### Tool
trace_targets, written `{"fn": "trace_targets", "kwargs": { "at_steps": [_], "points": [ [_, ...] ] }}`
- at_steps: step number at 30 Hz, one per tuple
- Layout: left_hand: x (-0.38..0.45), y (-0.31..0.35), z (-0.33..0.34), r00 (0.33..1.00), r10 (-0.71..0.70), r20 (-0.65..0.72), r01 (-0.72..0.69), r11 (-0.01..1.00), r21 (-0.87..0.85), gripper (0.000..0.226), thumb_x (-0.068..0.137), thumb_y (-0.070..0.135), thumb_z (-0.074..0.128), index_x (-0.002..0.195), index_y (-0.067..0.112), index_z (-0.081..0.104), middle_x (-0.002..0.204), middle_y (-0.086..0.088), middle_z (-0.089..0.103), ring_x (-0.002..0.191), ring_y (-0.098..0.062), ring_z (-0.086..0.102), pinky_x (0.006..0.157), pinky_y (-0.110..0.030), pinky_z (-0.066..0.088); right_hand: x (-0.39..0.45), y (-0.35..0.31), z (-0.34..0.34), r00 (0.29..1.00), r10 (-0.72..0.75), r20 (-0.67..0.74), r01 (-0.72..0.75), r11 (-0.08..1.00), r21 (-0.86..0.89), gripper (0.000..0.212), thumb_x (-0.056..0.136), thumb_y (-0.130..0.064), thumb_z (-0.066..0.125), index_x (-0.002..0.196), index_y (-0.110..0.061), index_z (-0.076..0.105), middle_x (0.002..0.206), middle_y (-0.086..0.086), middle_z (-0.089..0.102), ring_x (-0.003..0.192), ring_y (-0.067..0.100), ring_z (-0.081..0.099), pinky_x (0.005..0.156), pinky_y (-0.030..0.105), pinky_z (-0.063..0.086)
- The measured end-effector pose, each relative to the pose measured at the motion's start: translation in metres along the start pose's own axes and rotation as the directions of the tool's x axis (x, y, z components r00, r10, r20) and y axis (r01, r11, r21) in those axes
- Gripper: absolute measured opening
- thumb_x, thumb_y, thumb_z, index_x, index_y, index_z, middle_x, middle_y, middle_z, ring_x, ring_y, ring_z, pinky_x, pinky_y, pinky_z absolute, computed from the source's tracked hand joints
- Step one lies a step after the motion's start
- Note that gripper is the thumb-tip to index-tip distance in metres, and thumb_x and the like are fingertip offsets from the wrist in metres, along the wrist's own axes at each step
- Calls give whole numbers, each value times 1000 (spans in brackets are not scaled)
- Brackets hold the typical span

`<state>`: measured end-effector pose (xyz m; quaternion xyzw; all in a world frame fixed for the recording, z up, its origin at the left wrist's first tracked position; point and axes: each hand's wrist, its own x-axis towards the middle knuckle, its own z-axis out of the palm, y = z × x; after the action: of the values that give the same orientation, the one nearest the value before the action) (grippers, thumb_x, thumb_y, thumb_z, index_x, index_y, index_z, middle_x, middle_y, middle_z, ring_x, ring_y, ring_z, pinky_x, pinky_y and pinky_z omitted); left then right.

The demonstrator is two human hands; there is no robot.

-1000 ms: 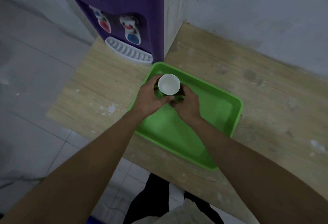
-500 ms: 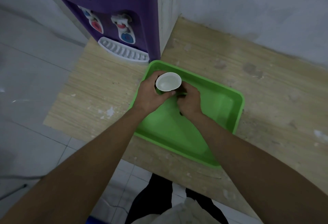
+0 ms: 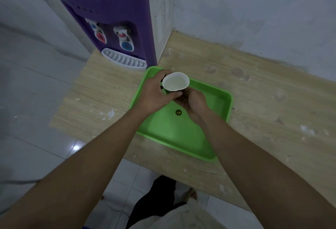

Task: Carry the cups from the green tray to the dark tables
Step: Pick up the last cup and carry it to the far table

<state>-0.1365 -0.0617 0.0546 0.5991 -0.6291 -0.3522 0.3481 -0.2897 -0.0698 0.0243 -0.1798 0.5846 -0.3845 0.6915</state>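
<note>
A paper cup [image 3: 175, 81] with a white inside and dark outer wall is held over the far corner of the green tray [image 3: 218, 98]. My left hand [image 3: 156, 94] grips the cup from the left, thumb across its near side. My right hand [image 3: 195, 104] curls against the cup's lower right side, fingers hidden beneath it. The cup's rim tilts slightly toward me. A small dark round mark [image 3: 178, 112] lies on the tray floor just below my hands.
The tray sits on a light wooden counter [image 3: 263, 101] against a grey wall. A purple water dispenser [image 3: 116, 29] with red and blue taps stands just behind the tray's far-left corner. Tiled floor [image 3: 32, 101] lies to the left and below the counter edge.
Both hands have lifted the cup a little above the tray. The dark mark on the tray floor has come into view. The camera has tilted up, showing more of the dispenser.
</note>
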Motion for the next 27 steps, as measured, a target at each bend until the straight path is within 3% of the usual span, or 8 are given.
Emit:
{"fn": "trace_targets", "kwargs": {
  "at_steps": [6,9,11,14,17,21,27],
  "points": [
    [-14,54,5,991,124,43,-125,992,34,61,73,31,90,125,19,61,114,15,62,104,-2,57,76,-6,49,-49,-23,-27,997,-75,15,73,992,99,22,101,-5,50,105,-8,72,110,16,76,95,25,74,82,35,62],
    [-21,85,8,978,202,50,-205,977,64,60,73,33,90,123,16,62,113,12,63,102,-6,59,72,-4,45,-73,-35,-43,994,-111,-8,111,984,143,28,101,-2,46,113,-3,71,112,18,75,101,30,73,82,37,62],
    [-24,107,11,970,237,52,-240,969,62,60,72,33,90,123,15,63,112,11,64,102,-7,59,73,-8,47,-92,-46,-54,990,-140,-30,143,975,169,34,99,2,44,124,1,67,117,22,72,100,31,72,79,36,62],
    [-27,144,15,963,262,66,-265,963,46,57,71,33,91,120,17,66,110,13,66,100,-2,59,74,-14,50,-123,-65,-70,983,-181,-26,182,955,236,33,99,-1,46,126,3,66,114,27,69,88,28,75,73,35,64],
    [-30,181,20,942,327,68,-330,943,36,53,70,33,91,115,18,68,105,12,68,98,-2,62,79,-15,51,-154,-80,-87,974,-224,-21,219,925,310,36,100,-1,45,130,11,60,104,22,73,75,23,77,81,37,65],
    [-34,228,26,910,406,81,-410,911,38,52,68,32,92,112,16,70,102,9,71,96,-8,67,84,-24,54,-189,-103,-108,960,-280,-21,267,886,380,42,96,3,40,135,9,55,128,30,64,101,37,72,92,47,60],
    [-44,288,39,873,470,133,-474,880,1,52,66,33,92,110,17,70,101,7,75,98,-12,69,86,-38,59,-236,-130,-138,953,-302,-5,265,829,493,35,103,-10,38,133,3,51,129,32,61,105,45,67,86,55,57]
  ]
}}
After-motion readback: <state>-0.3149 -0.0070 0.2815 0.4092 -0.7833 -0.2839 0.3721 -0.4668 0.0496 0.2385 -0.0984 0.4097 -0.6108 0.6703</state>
